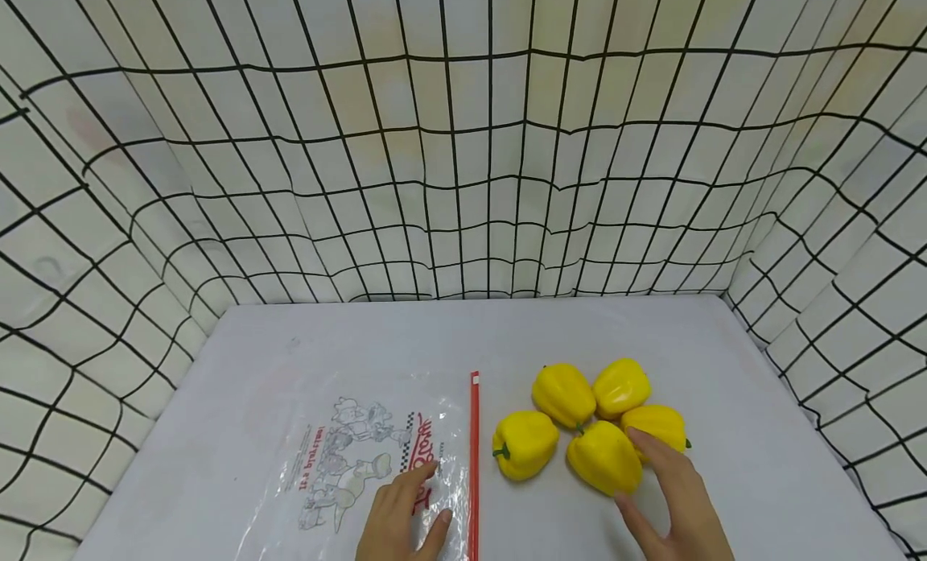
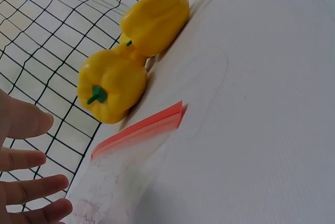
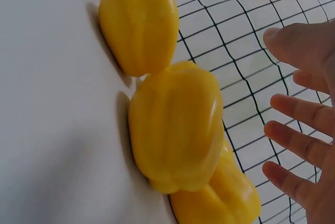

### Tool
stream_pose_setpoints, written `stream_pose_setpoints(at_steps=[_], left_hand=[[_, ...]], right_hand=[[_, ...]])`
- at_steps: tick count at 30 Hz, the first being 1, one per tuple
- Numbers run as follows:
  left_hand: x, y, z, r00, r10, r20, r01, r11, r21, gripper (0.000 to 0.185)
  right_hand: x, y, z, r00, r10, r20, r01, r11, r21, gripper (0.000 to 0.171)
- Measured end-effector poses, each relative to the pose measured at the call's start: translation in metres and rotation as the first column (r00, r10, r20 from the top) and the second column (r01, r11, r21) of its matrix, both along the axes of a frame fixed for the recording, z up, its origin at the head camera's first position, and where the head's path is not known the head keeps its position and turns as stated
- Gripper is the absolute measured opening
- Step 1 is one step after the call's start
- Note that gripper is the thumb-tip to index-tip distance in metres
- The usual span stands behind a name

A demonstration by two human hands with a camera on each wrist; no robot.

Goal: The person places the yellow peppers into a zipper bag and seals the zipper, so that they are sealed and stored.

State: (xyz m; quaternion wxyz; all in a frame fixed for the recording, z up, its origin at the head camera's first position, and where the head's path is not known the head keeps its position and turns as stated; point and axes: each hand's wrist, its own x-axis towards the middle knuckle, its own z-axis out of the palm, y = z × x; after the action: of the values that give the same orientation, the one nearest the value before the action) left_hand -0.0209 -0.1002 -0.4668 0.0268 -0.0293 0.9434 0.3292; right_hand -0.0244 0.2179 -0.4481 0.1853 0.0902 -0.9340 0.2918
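Note:
Several yellow bell peppers lie in a cluster on the right of the table. My right hand [image 1: 681, 501] is beside the front bell pepper [image 1: 603, 456], thumb and fingers spread; in the right wrist view this hand [image 3: 309, 114] stands apart from the peppers, holding nothing. To the left lies a clear zip bag [image 1: 282, 497] with printed cartoon figures and a red zip strip [image 1: 474, 456]. Over its print is my left hand [image 1: 401, 513], fingers extended; contact with the bag cannot be told. A pepper with a green stem [image 2: 112, 85] sits just beyond the strip in the left wrist view.
The white table [image 1: 384, 336] is bordered at the back and sides by pale walls covered with black netting [image 1: 463, 183]. Other peppers, such as the back right one [image 1: 621, 388], sit close behind the front pepper.

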Motion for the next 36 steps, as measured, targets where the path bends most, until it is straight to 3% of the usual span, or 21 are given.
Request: stream_pose_setpoints(at_steps=[6, 9, 10, 20, 26, 29, 36], left_hand=[[-0.006, 0.006, -0.004, 0.998, -0.061, -0.036, 0.060, 0.998, -0.022, 0.058], [-0.008, 0.010, -0.004, 0.998, -0.050, -0.045, 0.049, 0.998, -0.037, 0.059], [-0.009, 0.011, -0.002, 0.999, -0.043, -0.005, 0.043, 0.999, -0.028, 0.060], [-0.020, 0.021, -0.005, 0.994, -0.072, 0.080, 0.070, 0.997, 0.024, 0.060], [-0.025, 0.031, -0.012, 0.983, -0.004, 0.184, 0.003, 1.000, 0.004, 0.066], [-0.026, 0.035, -0.015, 0.971, 0.037, 0.235, -0.033, 0.999, -0.020, 0.067], [-0.029, 0.036, -0.019, 0.989, -0.021, 0.144, 0.036, 0.995, -0.098, 0.071]], right_hand=[[-0.006, -0.010, 0.000, 0.999, 0.042, -0.017, -0.041, 0.998, 0.041, 0.098], [-0.010, -0.014, 0.000, 0.998, 0.054, -0.017, -0.053, 0.997, 0.062, 0.097], [-0.011, -0.015, -0.001, 0.997, 0.069, -0.030, -0.067, 0.995, 0.070, 0.096], [-0.025, -0.025, -0.007, 0.983, 0.170, -0.077, -0.157, 0.976, 0.148, 0.086], [-0.033, -0.030, -0.007, 0.966, 0.244, -0.079, -0.224, 0.952, 0.208, 0.086], [-0.036, -0.033, -0.005, 0.968, 0.242, -0.058, -0.221, 0.942, 0.252, 0.086], [-0.042, -0.043, -0.003, 0.968, 0.242, -0.064, -0.209, 0.923, 0.322, 0.084]])
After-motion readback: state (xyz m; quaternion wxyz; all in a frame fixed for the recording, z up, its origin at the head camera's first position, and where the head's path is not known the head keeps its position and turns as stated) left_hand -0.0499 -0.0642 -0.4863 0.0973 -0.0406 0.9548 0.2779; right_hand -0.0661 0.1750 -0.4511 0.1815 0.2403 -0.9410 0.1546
